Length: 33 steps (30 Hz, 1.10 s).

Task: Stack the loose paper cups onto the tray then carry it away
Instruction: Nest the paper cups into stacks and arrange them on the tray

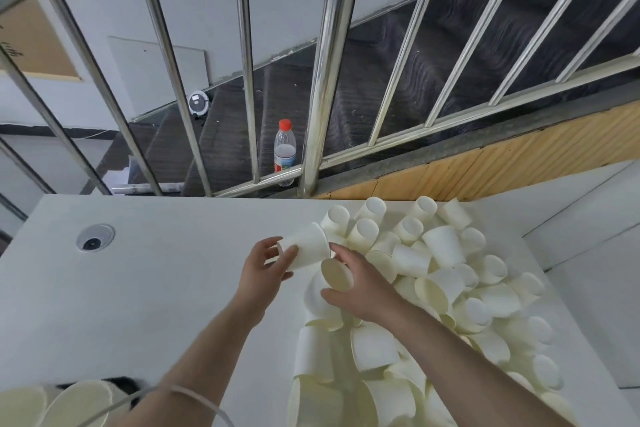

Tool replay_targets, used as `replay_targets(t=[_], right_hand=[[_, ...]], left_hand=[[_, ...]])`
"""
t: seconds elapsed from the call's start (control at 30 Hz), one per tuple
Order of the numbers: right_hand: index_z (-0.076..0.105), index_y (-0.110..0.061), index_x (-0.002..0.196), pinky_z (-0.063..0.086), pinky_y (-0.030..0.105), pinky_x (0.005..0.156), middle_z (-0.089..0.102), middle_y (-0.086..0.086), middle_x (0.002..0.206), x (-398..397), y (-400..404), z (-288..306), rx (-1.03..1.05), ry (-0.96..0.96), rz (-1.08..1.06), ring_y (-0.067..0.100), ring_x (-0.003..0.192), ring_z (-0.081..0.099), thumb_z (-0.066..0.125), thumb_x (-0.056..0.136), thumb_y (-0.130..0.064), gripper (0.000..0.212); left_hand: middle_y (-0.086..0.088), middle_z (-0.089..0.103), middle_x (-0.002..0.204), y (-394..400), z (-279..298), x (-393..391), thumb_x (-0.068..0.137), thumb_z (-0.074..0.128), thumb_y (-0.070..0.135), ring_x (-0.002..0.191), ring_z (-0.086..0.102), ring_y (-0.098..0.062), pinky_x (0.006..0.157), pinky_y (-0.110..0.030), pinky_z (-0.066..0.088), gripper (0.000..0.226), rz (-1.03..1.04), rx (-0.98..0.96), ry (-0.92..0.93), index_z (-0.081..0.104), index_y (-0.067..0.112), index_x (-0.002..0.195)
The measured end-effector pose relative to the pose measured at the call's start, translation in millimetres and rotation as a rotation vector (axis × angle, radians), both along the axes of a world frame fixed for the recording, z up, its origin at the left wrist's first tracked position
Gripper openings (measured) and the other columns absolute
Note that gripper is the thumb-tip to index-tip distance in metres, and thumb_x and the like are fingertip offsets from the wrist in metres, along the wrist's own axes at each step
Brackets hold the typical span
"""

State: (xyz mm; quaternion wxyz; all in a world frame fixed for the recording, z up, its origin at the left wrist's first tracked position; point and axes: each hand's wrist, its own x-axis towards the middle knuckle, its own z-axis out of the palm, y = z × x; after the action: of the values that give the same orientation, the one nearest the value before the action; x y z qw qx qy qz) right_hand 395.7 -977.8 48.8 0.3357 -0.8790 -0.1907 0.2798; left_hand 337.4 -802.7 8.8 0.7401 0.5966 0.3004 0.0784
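A big heap of loose cream paper cups [440,274] covers the right half of the white table [166,288]. My left hand [266,267] grips one cup [306,248] lying on its side above the table, at the heap's left edge. My right hand [356,284] holds a second cup [336,274], its open mouth facing me, just below the first. No tray is clearly in view; round cream shapes [69,402] show at the bottom left corner.
A round cable hole [94,238] is set in the table at the left. Behind the table stands a steel railing [317,107] with a dark staircase beyond. A red-capped plastic bottle [285,146] stands behind the rail. A white cord [194,399] crosses my left forearm.
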Motion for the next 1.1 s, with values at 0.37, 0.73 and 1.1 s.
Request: replay_targets(t=[0.37, 0.73, 1.1], right_hand=[[0.027, -0.035, 0.150, 0.036, 0.024, 0.104, 0.034, -0.018, 0.142, -9, -7, 5, -0.086, -0.231, 0.211, 0.006, 0.132, 0.030, 0.066, 0.081, -0.030, 0.080], [0.024, -0.035, 0.151, 0.041, 0.031, 0.103, 0.027, -0.017, 0.150, -12, -14, 6, -0.244, -0.362, 0.385, 0.009, 0.136, 0.022, 0.062, 0.083, -0.030, 0.078], [0.029, -0.026, 0.150, 0.044, 0.025, 0.093, 0.030, -0.013, 0.145, -28, -20, 2, -0.223, -0.436, 0.179, 0.011, 0.133, 0.028, 0.061, 0.088, -0.031, 0.070]], left_hand=[[0.018, 0.062, 0.108, 9, -4, -11, 0.075, 0.078, 0.035, 0.103, 0.058, -0.002, 0.082, -0.018, 0.045, 0.048, -0.363, 0.548, 0.024, 0.054, 0.030, 0.116], [0.010, 0.052, 0.127, 3, 9, -8, 0.072, 0.074, 0.036, 0.108, 0.057, -0.017, 0.085, -0.031, 0.049, 0.083, -0.542, 0.983, 0.028, 0.028, 0.036, 0.142], [0.003, 0.040, 0.128, -5, 9, -26, 0.076, 0.069, 0.027, 0.105, 0.053, -0.023, 0.072, -0.034, 0.051, 0.072, -0.449, 1.046, 0.148, 0.031, 0.027, 0.138]])
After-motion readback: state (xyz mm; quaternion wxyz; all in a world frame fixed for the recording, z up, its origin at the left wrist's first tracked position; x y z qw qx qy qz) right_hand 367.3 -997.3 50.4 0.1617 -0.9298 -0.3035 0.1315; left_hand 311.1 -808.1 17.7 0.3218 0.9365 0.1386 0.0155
